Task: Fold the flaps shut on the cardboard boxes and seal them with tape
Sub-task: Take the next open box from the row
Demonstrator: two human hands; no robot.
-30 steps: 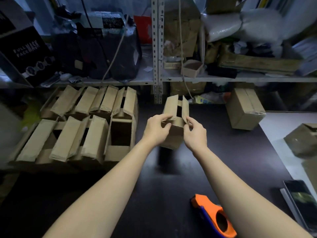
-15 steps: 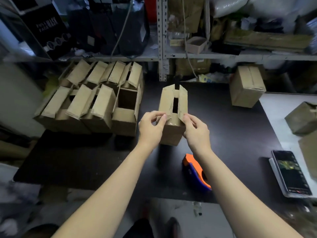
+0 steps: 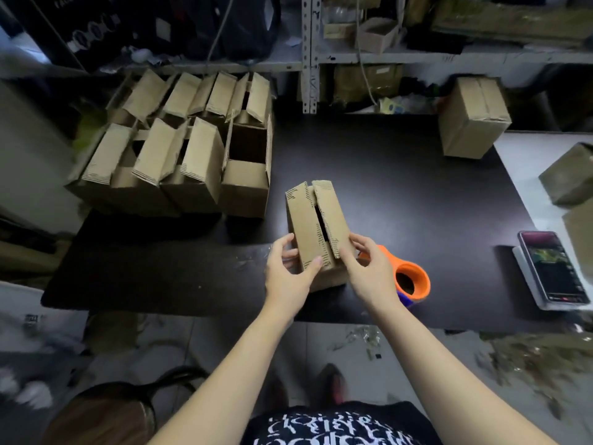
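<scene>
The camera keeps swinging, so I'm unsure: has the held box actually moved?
Yes. The held box has come toward the front edge of the table and is now right beside the orange tape dispenser.

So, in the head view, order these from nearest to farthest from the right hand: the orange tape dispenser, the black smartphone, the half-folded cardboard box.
1. The half-folded cardboard box: held by the right hand, centre.
2. The orange tape dispenser: just beyond it, to the right.
3. The black smartphone: far off to the right.

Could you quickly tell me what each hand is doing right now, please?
Left hand: holding the cardboard box, thumb on its left flap.
Right hand: holding the same box's right side.
</scene>
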